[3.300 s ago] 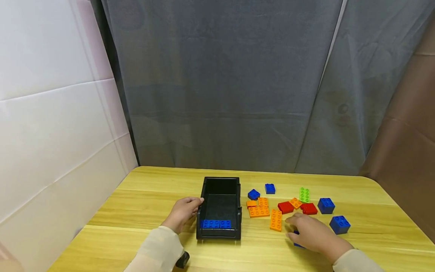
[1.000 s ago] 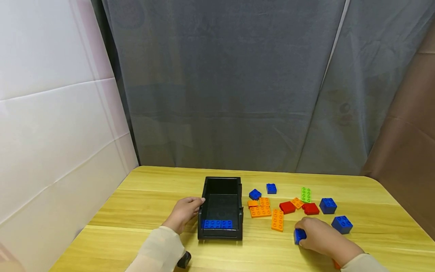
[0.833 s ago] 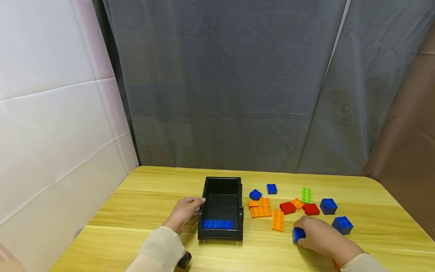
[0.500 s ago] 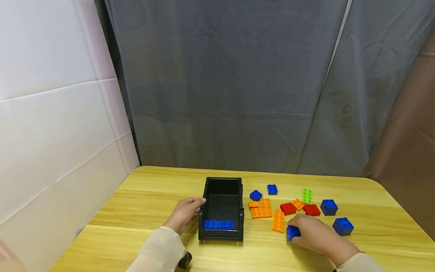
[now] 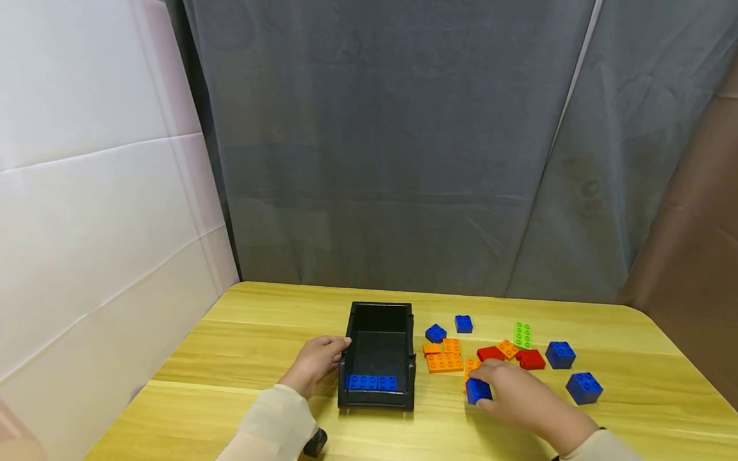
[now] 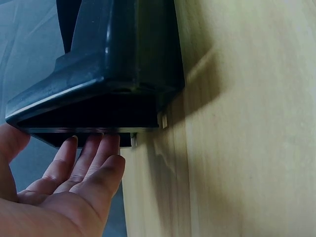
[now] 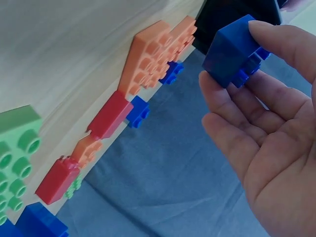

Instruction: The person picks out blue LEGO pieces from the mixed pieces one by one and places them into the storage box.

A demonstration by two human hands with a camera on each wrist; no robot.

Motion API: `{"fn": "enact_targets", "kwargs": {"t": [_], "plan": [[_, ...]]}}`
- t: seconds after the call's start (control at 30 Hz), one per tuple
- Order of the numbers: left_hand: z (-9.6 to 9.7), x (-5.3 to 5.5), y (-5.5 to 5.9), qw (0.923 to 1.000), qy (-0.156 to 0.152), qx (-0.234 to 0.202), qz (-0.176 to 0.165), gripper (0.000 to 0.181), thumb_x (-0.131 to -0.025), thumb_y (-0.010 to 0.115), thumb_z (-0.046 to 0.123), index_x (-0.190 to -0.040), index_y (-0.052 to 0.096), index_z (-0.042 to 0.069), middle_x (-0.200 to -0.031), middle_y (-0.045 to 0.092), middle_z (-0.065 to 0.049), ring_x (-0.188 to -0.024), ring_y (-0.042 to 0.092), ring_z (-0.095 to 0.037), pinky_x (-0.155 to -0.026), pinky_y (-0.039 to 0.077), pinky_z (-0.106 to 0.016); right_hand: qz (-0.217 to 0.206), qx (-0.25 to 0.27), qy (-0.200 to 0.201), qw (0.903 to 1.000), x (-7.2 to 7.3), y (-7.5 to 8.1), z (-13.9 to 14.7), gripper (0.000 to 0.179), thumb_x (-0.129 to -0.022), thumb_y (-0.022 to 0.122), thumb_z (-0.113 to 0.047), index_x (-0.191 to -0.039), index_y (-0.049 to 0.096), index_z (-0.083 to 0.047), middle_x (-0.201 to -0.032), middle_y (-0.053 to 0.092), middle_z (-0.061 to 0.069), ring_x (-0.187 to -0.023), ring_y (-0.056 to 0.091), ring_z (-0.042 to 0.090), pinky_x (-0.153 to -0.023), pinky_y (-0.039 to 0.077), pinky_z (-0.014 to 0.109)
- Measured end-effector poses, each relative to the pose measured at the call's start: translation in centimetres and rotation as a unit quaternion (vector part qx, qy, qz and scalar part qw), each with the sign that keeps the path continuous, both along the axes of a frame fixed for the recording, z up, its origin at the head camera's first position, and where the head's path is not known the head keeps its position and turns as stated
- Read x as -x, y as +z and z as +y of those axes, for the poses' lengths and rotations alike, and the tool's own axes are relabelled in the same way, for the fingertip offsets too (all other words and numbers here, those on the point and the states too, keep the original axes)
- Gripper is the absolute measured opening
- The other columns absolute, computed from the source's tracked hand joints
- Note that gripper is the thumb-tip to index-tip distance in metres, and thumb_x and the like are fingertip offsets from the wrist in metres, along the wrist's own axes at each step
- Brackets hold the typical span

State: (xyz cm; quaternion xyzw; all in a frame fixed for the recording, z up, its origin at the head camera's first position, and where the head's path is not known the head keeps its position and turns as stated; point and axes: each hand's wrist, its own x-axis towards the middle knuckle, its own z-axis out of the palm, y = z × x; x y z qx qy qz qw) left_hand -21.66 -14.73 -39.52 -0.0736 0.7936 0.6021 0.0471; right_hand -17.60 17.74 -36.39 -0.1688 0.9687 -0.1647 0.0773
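The black plastic bin [image 5: 380, 352] stands on the table with blue toy building bricks [image 5: 371, 382] at its near end. My left hand [image 5: 314, 365] holds the bin's left side. In the left wrist view, the thumb is at the rim and the other fingertips [image 6: 111, 140] reach under its lip. My right hand [image 5: 516, 397] pinches a blue studded brick [image 5: 477, 392] between thumb and fingers. In the right wrist view that blue brick [image 7: 232, 49] is tilted, its studs facing the palm. It partly covers an upright orange brick [image 5: 471, 366] in the head view.
Right of the bin lie orange bricks [image 5: 444, 363], two small blue bricks [image 5: 464, 324], red bricks [image 5: 530, 360] and a green brick [image 5: 523, 335]. Two taller blue bricks [image 5: 584, 388] sit farther right. Another green brick [image 7: 17, 160] shows close up in the right wrist view.
My right hand has taken hold of the blue brick and carried it left, up to the upright orange brick. The left hand stays on the bin.
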Motion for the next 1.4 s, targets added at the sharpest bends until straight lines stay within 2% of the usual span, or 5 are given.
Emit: {"fn": "enact_targets", "kwargs": {"t": [0.23,0.4,0.6,0.9,1.4], "plan": [[0.1,-0.1,-0.1,1.0000,0.002,0.006,-0.005,0.048,-0.098,0.056,0.032,-0.125,0.058,-0.008,-0.129,0.057,-0.025,-0.113,0.058,-0.039,-0.099,0.046,-0.050,0.012,0.012,0.015,0.9997,-0.3,0.5,-0.7,0.040,-0.077,0.081,-0.019,-0.112,0.070,-0.003,-0.118,0.065,0.013,-0.111,0.060,0.032,-0.096,0.047,0.053],[0.0,-0.1,-0.2,1.0000,0.006,0.005,-0.001,0.047,-0.098,0.056,0.031,-0.124,0.058,-0.008,-0.128,0.057,-0.025,-0.110,0.059,-0.037,-0.098,0.047,-0.050,0.029,0.018,0.045,0.9984,-0.3,0.7,-1.2,0.041,-0.077,0.081,-0.019,-0.112,0.069,-0.002,-0.115,0.066,0.013,-0.106,0.061,0.032,-0.092,0.050,0.052],[0.0,-0.3,-0.2,1.0000,0.008,0.002,0.002,0.047,-0.099,0.055,0.029,-0.125,0.057,-0.010,-0.130,0.055,-0.027,-0.117,0.055,-0.043,-0.099,0.047,-0.050,0.036,0.027,0.060,0.9972,-0.6,0.8,-2.1,0.041,-0.078,0.080,-0.018,-0.114,0.069,-0.002,-0.115,0.065,0.012,-0.106,0.061,0.031,-0.091,0.051,0.051],[0.3,-0.1,-0.1,0.9999,0.011,0.000,0.004,0.046,-0.098,0.055,0.029,-0.123,0.058,-0.009,-0.128,0.057,-0.026,-0.116,0.055,-0.042,-0.098,0.047,-0.049,0.050,0.009,0.088,0.9949,-0.6,1.4,-3.5,0.042,-0.080,0.079,-0.023,-0.117,0.068,-0.006,-0.117,0.066,0.007,-0.107,0.061,0.026,-0.090,0.053,0.046],[0.3,0.0,-0.1,0.9998,0.013,-0.011,0.006,0.044,-0.098,0.055,0.027,-0.122,0.058,-0.010,-0.123,0.060,-0.024,-0.112,0.059,-0.037,-0.098,0.048,-0.047,0.083,-0.003,0.145,0.9860,-0.4,3.0,-6.7,0.042,-0.084,0.075,-0.025,-0.121,0.066,-0.008,-0.122,0.064,0.008,-0.113,0.059,0.026,-0.092,0.052,0.042]]}}
